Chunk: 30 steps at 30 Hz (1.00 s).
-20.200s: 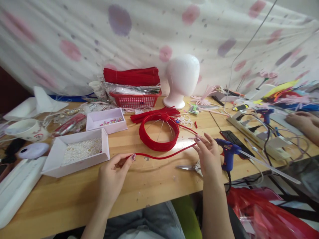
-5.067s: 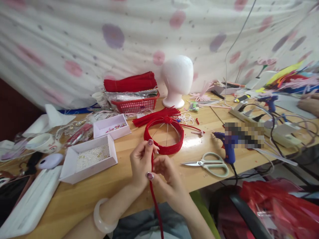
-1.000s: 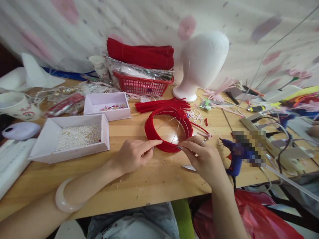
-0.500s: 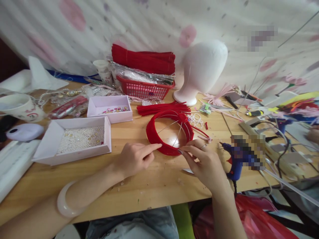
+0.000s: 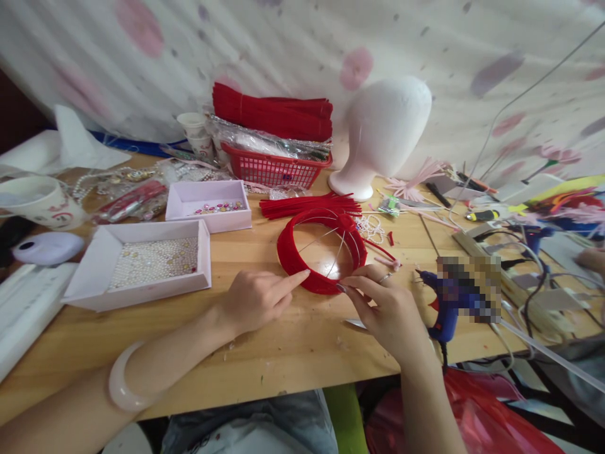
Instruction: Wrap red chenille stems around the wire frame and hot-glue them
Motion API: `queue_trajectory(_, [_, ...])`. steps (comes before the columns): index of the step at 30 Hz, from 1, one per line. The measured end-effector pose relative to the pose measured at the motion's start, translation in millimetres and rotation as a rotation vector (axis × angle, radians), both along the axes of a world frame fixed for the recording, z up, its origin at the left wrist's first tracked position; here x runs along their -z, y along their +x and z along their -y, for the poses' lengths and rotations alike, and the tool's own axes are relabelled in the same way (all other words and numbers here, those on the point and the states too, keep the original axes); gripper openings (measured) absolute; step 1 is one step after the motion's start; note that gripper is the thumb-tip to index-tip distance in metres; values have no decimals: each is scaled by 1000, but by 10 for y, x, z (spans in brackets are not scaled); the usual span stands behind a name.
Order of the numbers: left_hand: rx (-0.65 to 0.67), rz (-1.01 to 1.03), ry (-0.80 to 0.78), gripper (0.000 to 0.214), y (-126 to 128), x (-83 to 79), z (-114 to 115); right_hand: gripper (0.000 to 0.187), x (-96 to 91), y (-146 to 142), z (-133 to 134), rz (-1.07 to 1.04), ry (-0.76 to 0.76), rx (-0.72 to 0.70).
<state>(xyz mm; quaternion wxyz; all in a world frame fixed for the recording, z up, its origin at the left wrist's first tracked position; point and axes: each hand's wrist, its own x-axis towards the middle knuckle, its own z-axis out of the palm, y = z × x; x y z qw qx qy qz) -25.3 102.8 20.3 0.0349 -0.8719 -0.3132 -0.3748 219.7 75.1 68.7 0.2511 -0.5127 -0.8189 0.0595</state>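
Observation:
A red fuzzy headband ring point(image 5: 288, 252), crossed inside by thin wires, rests on the wooden table between my hands. My left hand point(image 5: 258, 299) has its index finger stretched out, the tip touching the ring's near rim. Its other fingers are curled in and hold nothing. On the right, my right hand point(image 5: 390, 309) pinches the ring's near right edge between thumb and fingers. Part of a pale blade point(image 5: 355, 323) shows beside that hand. Behind the ring lies a bundle of red fuzzy stems point(image 5: 307, 207), next to a string of white beads point(image 5: 371, 228).
At left stand a tray of pearl beads point(image 5: 155, 261) and a tray of gems point(image 5: 210, 205). A red basket point(image 5: 274, 170) and a white foam head point(image 5: 385, 126) stand behind. A blue glue gun point(image 5: 444, 302) and cables lie right. Another person's hand point(image 5: 590, 258) shows far right.
My left index fingertip has shifted very slightly right along the ring's rim. The right hand keeps its pinch, and the ring stays in place.

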Motion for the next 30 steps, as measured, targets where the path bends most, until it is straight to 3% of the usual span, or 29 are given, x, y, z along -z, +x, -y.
queue_trajectory(15, [-18, 14, 0, 37, 5, 25, -7, 21, -21, 61, -75, -2, 46, -144])
queue_trajectory(30, [-28, 41, -46, 37, 32, 79, -5, 36, 29, 84, -94, 12, 113, -148])
